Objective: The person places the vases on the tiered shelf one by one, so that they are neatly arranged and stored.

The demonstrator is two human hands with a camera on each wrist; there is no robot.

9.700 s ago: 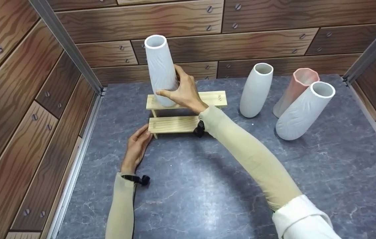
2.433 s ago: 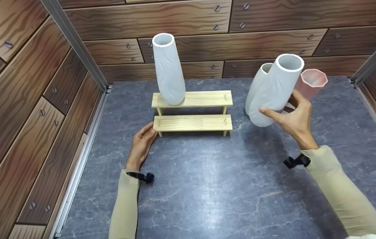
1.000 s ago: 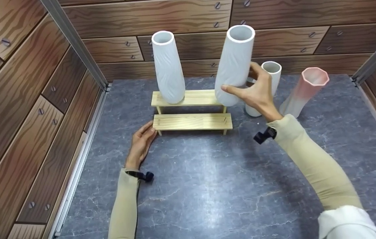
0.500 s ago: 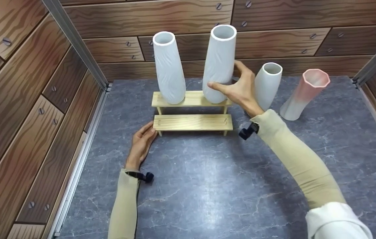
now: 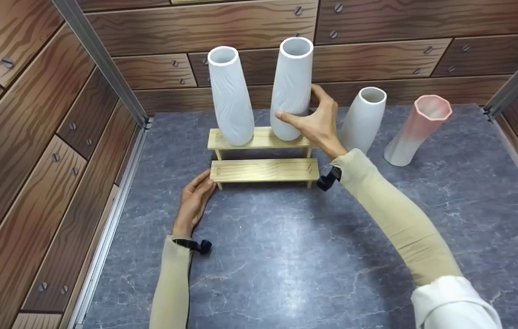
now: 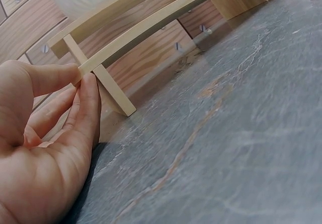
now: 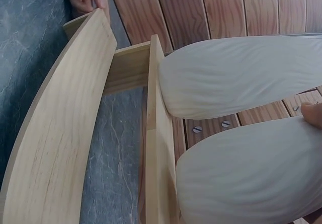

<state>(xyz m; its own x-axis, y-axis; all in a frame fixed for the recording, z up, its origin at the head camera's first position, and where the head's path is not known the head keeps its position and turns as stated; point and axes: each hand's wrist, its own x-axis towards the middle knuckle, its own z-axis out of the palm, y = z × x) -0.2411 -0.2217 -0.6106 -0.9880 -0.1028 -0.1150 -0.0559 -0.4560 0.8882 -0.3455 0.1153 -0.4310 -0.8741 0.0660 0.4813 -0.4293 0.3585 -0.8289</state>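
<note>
My right hand (image 5: pixel 320 121) grips a white textured vase (image 5: pixel 292 87) low on its body, thumb in front, over the right part of the upper tier of a two-step wooden stand (image 5: pixel 263 170). In the right wrist view that vase's base (image 7: pixel 241 178) is right at the upper board. A similar white vase (image 5: pixel 231 100) stands upright on the upper tier's left part. My left hand (image 5: pixel 192 198) pinches the left end of the stand's lower board (image 6: pixel 151 22) between thumb and fingers, as the left wrist view shows.
A smooth white vase (image 5: pixel 368 114) stands on the grey marbled table (image 5: pixel 259 256) right of the stand, partly behind my right hand. Farther right is a pink-and-white vase (image 5: pixel 416 132) with an angular rim. Wood-patterned walls (image 5: pixel 377 55) enclose the back and sides.
My right hand has taken the textured vase from the table at right and carried it left onto the upper tier, beside the other one. The left hand keeps its hold on the stand.
</note>
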